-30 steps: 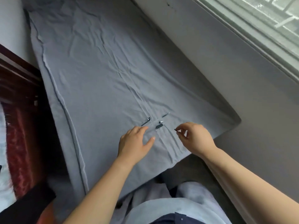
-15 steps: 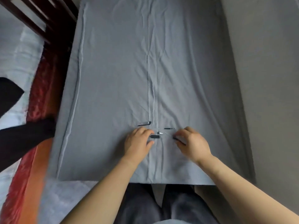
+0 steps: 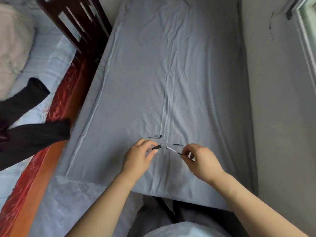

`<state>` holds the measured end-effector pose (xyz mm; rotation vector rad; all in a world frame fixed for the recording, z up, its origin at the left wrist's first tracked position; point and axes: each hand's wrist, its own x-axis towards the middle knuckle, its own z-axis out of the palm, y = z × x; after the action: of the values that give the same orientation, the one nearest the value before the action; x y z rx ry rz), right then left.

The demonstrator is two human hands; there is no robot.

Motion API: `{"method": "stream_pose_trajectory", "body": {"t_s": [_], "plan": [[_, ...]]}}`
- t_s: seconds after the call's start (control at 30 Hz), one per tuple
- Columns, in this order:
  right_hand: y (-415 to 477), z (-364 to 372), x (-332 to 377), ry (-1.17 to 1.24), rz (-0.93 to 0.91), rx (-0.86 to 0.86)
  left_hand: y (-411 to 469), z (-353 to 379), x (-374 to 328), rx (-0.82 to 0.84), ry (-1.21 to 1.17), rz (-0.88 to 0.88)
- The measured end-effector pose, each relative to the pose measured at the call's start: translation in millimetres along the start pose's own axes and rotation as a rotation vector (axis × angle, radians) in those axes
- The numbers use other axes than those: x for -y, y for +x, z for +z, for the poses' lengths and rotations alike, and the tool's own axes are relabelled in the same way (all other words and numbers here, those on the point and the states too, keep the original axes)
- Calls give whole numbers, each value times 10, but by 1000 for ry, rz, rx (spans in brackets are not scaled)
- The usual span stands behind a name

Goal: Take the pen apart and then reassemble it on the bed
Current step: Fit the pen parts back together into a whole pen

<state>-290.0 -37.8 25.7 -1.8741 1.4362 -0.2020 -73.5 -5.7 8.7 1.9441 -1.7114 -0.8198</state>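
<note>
The pen lies in pieces on the grey bed sheet (image 3: 171, 74). My left hand (image 3: 138, 158) pinches a short black pen piece (image 3: 156, 147) between thumb and fingers. My right hand (image 3: 200, 159) holds a thin clear pen piece (image 3: 172, 150) by its dark end, its tip pointing left toward the black piece. The two pieces are a small gap apart. A black clip part (image 3: 155, 136) rests on the sheet just above my left hand. A thin dark piece (image 3: 178, 144) lies on the sheet above my right hand.
A dark wooden bed frame (image 3: 73, 24) and a red-orange blanket (image 3: 34, 177) run along the left. Black fabric (image 3: 32, 132) lies on the neighbouring bed. A grey wall (image 3: 282, 117) borders the sheet on the right. My legs are at the bottom edge.
My left hand has picked up the short black piece from the sheet. My right hand has lifted the thin clear piece. The camera has tilted, showing more of the left bed.
</note>
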Motion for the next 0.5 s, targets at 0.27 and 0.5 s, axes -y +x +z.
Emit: {"method": "stream_pose_trajectory", "body": {"t_s": [0.27, 0.5], "plan": [[-203, -280, 441, 7, -183, -130, -223, -466, -148, -79, -25, 91], [-258, -328, 561, -1, -181, -173, -216, -632, -199, -60, 8, 156]]}}
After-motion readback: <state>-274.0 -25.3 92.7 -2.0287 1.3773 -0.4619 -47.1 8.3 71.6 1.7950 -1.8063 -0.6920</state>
